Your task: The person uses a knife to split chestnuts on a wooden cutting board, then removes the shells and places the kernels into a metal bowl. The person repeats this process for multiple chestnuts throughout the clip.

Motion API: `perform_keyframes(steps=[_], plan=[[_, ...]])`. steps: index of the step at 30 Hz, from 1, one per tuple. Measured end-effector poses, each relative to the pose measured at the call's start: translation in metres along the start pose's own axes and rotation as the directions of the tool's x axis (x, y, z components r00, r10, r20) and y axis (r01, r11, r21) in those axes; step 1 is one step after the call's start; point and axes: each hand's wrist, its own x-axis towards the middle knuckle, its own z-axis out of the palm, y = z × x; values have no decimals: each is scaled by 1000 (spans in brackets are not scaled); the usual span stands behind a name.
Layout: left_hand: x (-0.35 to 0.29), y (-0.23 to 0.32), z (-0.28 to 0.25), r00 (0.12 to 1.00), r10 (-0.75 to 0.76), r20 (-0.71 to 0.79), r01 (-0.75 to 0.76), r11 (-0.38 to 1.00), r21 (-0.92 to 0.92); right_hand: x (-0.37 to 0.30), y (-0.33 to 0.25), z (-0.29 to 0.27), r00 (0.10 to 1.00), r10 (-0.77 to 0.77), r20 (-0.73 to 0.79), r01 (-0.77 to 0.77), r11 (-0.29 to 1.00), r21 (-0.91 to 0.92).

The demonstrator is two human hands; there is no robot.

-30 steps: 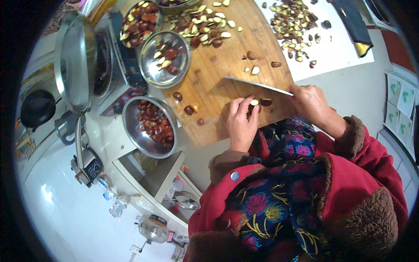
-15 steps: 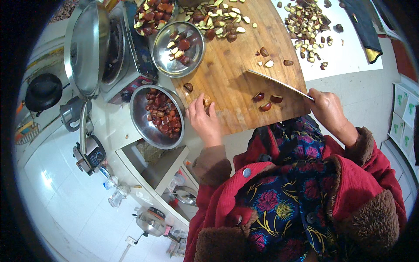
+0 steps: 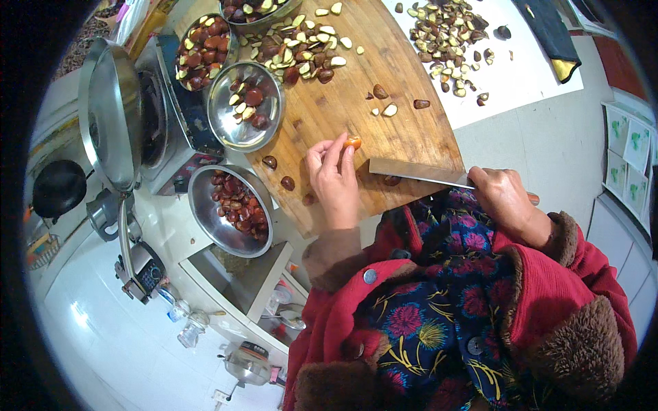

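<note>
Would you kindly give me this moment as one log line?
left hand: pinching chestnut | right hand: gripping knife | cut pieces: heaped on board | more pieces: on white sheet

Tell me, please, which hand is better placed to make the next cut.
Probably the right hand: it holds the cleaver, whereas the left hand is occupied with a chestnut.

Bright light, glare on white tiles (image 3: 123, 332), curved edges, black corners
</note>
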Motion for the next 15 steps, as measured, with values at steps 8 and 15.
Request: perform_keyframes(steps=[8,15], plan=[[-2,24,14,984,-155,92,167,977,-131,3,3,-12,993,116,-16,-116,993,31],[-16,18,15,975,221,-20,-215,963,165,23,-9,-28,1000,-1,1,1,999,-36]])
